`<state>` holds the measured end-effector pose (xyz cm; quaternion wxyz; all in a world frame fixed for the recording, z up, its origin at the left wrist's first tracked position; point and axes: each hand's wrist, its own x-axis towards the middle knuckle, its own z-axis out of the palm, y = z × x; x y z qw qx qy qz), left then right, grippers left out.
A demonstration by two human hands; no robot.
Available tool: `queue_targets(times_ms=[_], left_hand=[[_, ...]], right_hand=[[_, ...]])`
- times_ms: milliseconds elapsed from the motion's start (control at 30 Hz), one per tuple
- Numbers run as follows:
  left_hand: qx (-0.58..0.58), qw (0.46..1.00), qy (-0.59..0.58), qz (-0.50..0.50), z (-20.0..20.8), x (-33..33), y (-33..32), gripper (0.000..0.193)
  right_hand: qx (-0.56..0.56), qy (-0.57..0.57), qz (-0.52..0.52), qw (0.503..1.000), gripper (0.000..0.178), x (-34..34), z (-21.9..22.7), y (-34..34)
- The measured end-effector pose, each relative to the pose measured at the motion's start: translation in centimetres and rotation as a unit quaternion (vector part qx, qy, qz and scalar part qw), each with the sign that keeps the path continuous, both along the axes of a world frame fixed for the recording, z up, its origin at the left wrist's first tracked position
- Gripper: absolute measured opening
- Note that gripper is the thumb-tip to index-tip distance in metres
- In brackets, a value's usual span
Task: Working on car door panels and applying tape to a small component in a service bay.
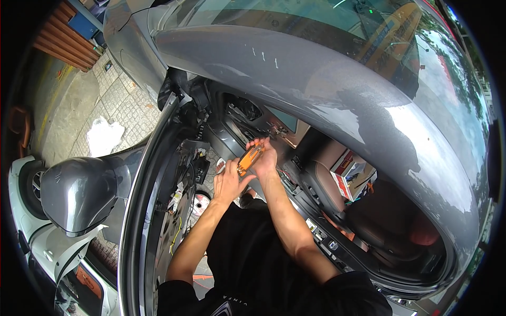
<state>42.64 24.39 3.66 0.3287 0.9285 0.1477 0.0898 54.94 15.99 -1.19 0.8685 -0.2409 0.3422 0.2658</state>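
An orange and dark hand tool (250, 159), like a folding key set with slim parts along its side, lies between my hands in the open doorway of a grey car. My right hand (267, 159) cups it in the palm, fingers curled around its far end. At the tool's near end, my left hand (227, 183) grips it with bent fingers, the thumb pointing toward my right wrist. To the left of my hands is the open car door (176, 210), its inner side bare, with wires and connectors showing. Parts of the tool are hidden by my fingers.
The grey roof frame (295, 58) arches over the doorway. At right are a brown seat (322, 184) and an open box (345, 181) with small items. A side mirror (79, 192) juts out left. A white plastic bag (104, 137) lies on paving; a pale car (47, 250) stands beyond.
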Motion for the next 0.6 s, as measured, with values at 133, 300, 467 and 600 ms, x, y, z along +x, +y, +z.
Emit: queue_targets(times_ms=[133, 300, 467, 600], left_hand=[[0.075, 0.996, 0.039, -0.01, -2.1, -0.4, 0.2, 0.059], [0.063, 0.995, 0.062, 0.041, -3.4, -0.4, -0.9, 0.049], [-0.776, 0.564, 0.205, 0.195, -3.0, 0.7, -0.3, 0.071], [-0.693, 0.67, 0.203, 0.174, -1.0, 0.6, 0.0, 0.059]], right_hand=[[0.011, -0.012, 0.001, 1.0, 0.033, -0.3, -0.2, 0.3], [0.002, -0.081, 0.045, 0.996, 0.03, -0.6, -0.6, -0.4], [-0.076, -0.152, 0.133, 0.976, 0.027, -0.7, 1.0, -1.3], [-0.079, -0.15, 0.112, 0.979, 0.026, -0.2, 0.5, -1.3]])
